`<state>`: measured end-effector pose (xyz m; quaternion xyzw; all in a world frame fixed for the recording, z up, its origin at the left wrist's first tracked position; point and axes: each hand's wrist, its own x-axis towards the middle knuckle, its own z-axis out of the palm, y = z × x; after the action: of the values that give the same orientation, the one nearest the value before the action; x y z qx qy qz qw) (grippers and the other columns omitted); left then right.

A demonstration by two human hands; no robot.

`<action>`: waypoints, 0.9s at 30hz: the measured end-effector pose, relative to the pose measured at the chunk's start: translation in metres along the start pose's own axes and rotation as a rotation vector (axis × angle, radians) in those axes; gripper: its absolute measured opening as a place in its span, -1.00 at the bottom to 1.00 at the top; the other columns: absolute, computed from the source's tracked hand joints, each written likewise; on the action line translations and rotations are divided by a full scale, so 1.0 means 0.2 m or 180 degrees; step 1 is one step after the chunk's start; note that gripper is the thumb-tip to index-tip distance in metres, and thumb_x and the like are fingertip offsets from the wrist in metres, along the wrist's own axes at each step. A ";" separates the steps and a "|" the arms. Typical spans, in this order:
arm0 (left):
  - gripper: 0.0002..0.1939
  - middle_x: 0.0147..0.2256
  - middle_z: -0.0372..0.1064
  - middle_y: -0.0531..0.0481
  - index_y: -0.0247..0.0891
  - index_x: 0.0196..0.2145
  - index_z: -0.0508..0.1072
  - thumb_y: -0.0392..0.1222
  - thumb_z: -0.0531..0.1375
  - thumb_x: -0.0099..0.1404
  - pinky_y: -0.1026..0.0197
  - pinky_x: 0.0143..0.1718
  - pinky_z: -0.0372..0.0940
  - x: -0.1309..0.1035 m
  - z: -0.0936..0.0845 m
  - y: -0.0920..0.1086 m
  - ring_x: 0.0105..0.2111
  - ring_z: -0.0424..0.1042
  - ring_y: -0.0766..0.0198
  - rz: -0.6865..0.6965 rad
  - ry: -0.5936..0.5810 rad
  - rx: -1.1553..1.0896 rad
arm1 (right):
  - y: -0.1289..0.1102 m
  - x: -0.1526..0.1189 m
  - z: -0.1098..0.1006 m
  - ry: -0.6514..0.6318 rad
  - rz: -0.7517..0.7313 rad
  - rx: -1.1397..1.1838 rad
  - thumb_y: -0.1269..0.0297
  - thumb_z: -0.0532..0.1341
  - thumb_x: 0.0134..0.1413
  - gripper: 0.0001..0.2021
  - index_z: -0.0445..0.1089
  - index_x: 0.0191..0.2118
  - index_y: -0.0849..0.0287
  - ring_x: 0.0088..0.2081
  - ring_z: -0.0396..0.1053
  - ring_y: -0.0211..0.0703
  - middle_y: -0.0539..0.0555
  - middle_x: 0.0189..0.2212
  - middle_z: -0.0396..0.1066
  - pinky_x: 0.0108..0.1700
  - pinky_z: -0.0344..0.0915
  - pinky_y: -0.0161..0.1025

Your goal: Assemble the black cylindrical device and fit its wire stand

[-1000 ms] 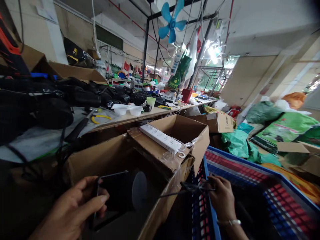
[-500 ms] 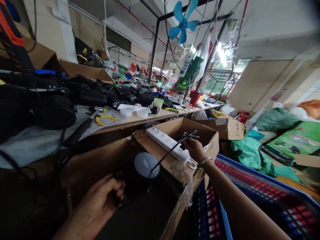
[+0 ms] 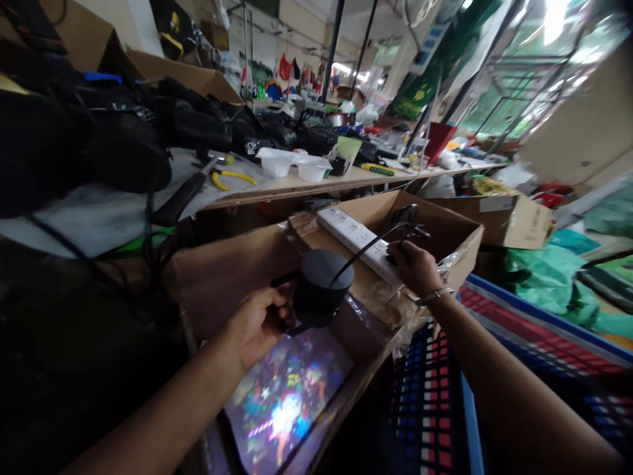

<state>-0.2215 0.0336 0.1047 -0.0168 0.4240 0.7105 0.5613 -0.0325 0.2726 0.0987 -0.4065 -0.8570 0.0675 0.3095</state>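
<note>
projector (image 3: 319, 300): matt plastic; power strip (image 3: 349, 231): smooth plastic; box (image 3: 222, 267): cardboard

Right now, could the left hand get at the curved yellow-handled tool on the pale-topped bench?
Probably not without letting go first: the left hand holds the black cylindrical device. Otherwise, the way to the yellow-handled tool, over the far wall of the brown cardboard box, looks open.

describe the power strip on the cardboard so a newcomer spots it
Find the long workbench, then the open cardboard box in front of it. Along that box's left side, by the right hand, lies the power strip: long, white, with sockets, unlike the black cylinder nearby.
</note>
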 end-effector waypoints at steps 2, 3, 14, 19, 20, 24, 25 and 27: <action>-0.79 -0.66 0.14 0.09 -0.41 -0.51 0.33 -0.56 -0.04 -0.03 0.42 -0.67 0.16 0.02 0.01 0.02 -0.72 0.09 0.49 -0.0021 -0.0099 -0.0044 | 0.01 -0.01 0.02 0.0091 0.0053 -0.0028 0.16 0.03 0.03 -0.71 0.40 -0.28 0.21 -0.31 0.41 -0.02 0.19 -0.34 0.47 -0.25 0.26 -0.17; -0.79 -0.65 0.14 0.09 -0.41 -0.50 0.33 -0.56 -0.03 -0.03 0.41 -0.66 0.16 0.02 0.01 0.03 -0.72 0.09 0.49 -0.0016 -0.0152 -0.0063 | 0.01 -0.01 0.02 0.0138 0.0067 -0.0045 0.15 0.03 0.03 -0.70 0.40 -0.27 0.20 -0.30 0.41 0.00 0.20 -0.33 0.47 -0.24 0.26 -0.17; -0.80 -0.68 0.12 0.10 -0.34 -0.51 0.29 -0.52 0.00 -0.13 0.38 -0.69 0.08 0.03 0.02 0.07 -0.72 0.07 0.45 0.0205 -0.0721 -0.0021 | -0.01 -0.01 0.03 0.0179 0.0345 -0.0251 0.08 0.03 -0.13 -0.70 0.36 -0.37 0.15 -0.33 0.40 0.07 0.24 -0.38 0.46 -0.33 0.23 -0.16; -0.79 -0.71 0.08 0.13 -0.31 -0.50 0.28 -0.50 0.01 -0.14 0.37 -0.68 0.07 0.05 0.00 0.07 -0.71 0.04 0.43 0.0311 -0.0888 0.0052 | -0.04 0.00 0.02 0.0043 0.0580 -0.0478 0.07 0.00 -0.17 -0.69 0.35 -0.36 0.12 -0.34 0.38 0.05 0.21 -0.40 0.43 -0.40 0.17 -0.19; -0.77 -0.71 0.07 0.14 -0.32 -0.48 0.30 -0.50 0.01 -0.14 0.37 -0.68 0.07 0.05 0.00 0.07 -0.71 0.04 0.43 0.0309 -0.0927 0.0062 | -0.04 0.00 0.02 0.0039 0.0575 -0.0492 0.08 0.00 -0.16 -0.68 0.36 -0.35 0.12 -0.34 0.38 0.05 0.21 -0.40 0.43 -0.41 0.16 -0.19; -0.76 -0.70 0.07 0.14 -0.33 -0.45 0.30 -0.50 0.01 -0.14 0.37 -0.69 0.07 0.04 0.00 0.07 -0.71 0.03 0.44 0.0275 -0.1032 0.0079 | -0.03 -0.01 0.03 0.0166 0.0398 -0.0525 0.10 0.02 -0.12 -0.68 0.39 -0.31 0.13 -0.37 0.37 0.06 0.19 -0.43 0.43 -0.45 0.13 -0.20; -0.75 -0.70 0.07 0.14 -0.33 -0.45 0.30 -0.50 0.01 -0.14 0.37 -0.69 0.06 0.04 0.00 0.07 -0.71 0.03 0.44 0.0274 -0.1046 0.0078 | -0.02 -0.01 0.04 0.0187 0.0377 -0.0547 0.11 0.03 -0.12 -0.69 0.39 -0.31 0.13 -0.38 0.37 0.05 0.18 -0.44 0.43 -0.45 0.12 -0.21; -0.73 -0.70 0.06 0.14 -0.33 -0.43 0.30 -0.50 0.01 -0.14 0.37 -0.70 0.05 0.04 0.00 0.07 -0.71 0.03 0.43 0.0284 -0.1066 0.0074 | -0.01 -0.01 0.04 0.0178 0.0373 -0.0615 0.12 0.04 -0.10 -0.70 0.39 -0.31 0.13 -0.39 0.36 0.05 0.18 -0.44 0.42 -0.45 0.12 -0.21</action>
<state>-0.2355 0.0386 0.1083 0.1271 0.3332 0.7226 0.5921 -0.0379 0.2709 0.0920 -0.4856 -0.8253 -0.0089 0.2883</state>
